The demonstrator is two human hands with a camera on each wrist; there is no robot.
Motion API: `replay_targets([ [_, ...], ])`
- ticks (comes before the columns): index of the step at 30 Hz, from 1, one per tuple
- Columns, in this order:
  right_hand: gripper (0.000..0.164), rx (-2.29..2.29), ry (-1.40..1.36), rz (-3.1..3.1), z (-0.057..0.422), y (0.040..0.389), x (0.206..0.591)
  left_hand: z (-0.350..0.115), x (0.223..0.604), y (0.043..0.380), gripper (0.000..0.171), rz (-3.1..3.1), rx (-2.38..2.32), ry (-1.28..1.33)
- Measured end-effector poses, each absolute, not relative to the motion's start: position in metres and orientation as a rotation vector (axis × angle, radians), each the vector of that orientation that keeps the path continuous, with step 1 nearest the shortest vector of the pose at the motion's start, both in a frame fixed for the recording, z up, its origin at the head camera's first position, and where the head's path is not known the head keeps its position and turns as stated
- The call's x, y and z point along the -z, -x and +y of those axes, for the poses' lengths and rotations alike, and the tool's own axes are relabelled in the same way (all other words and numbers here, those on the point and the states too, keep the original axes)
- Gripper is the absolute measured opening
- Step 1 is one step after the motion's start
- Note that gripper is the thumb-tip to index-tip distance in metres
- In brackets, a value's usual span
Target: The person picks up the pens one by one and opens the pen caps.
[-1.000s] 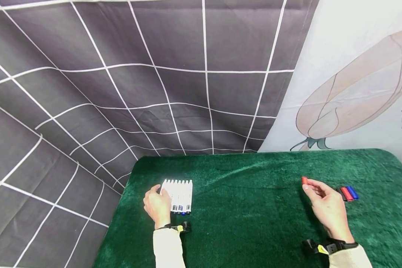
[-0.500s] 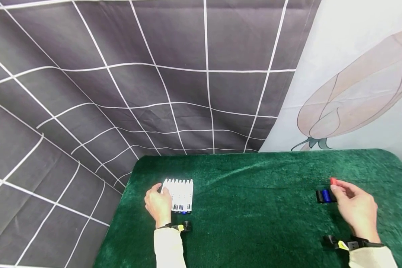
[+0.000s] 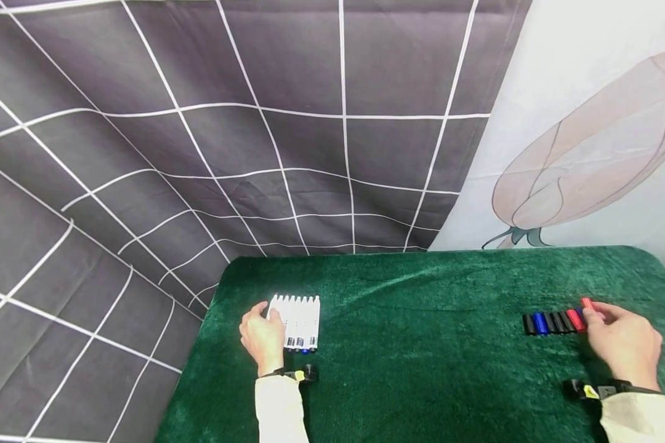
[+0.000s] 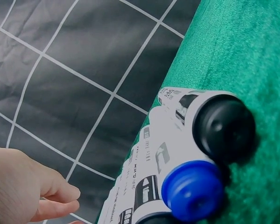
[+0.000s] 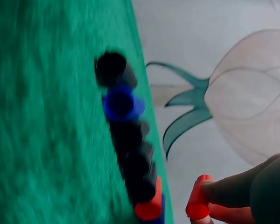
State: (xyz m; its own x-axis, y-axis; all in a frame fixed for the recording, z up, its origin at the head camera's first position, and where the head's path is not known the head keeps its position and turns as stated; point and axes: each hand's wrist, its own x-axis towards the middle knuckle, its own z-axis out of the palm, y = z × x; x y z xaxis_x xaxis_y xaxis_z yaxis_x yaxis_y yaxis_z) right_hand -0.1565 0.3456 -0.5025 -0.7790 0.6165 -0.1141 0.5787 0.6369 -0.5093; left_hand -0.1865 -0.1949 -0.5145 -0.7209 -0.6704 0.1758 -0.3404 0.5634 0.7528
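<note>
White marker pens (image 3: 302, 320) lie side by side in a row on the left of the table, capless tips pointing away. The left wrist view shows their black end plugs (image 4: 225, 128) and a blue end plug (image 4: 193, 191). My left hand (image 3: 262, 338) rests against the left side of this row, fingers loosely bent. Between thumb and fingertips, my right hand (image 3: 625, 338) pinches a red marker cap (image 5: 199, 198). It is at the right end of a line of caps: a black cap (image 3: 528, 324), a blue cap (image 3: 540, 323), several more black ones and a red cap (image 3: 575, 320).
Green velvety cloth (image 3: 410, 344) covers the table. Behind and to the left hangs a dark grid-patterned curtain (image 3: 288, 141). A white cloth with a flower print (image 3: 554, 154) hangs at the back right.
My right hand has moved rightward over the line of caps with the red cap, uncovering the caps on the left of that line. My left hand stays by the marker pens.
</note>
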Motion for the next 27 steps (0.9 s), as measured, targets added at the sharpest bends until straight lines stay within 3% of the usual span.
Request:
replay_targets([
  [11, 0.048, -0.790, 1.171, -2.867, 0.369, 0.165, 0.519, -0.194, 0.512, 0.187, 0.028, -2.359, 1.026, -0.824],
  [27, 0.050, -0.706, 1.124, -2.981, 0.369, 0.167, 0.520, -0.193, 0.512, 0.187, 0.028, -2.353, 1.023, -0.835],
])
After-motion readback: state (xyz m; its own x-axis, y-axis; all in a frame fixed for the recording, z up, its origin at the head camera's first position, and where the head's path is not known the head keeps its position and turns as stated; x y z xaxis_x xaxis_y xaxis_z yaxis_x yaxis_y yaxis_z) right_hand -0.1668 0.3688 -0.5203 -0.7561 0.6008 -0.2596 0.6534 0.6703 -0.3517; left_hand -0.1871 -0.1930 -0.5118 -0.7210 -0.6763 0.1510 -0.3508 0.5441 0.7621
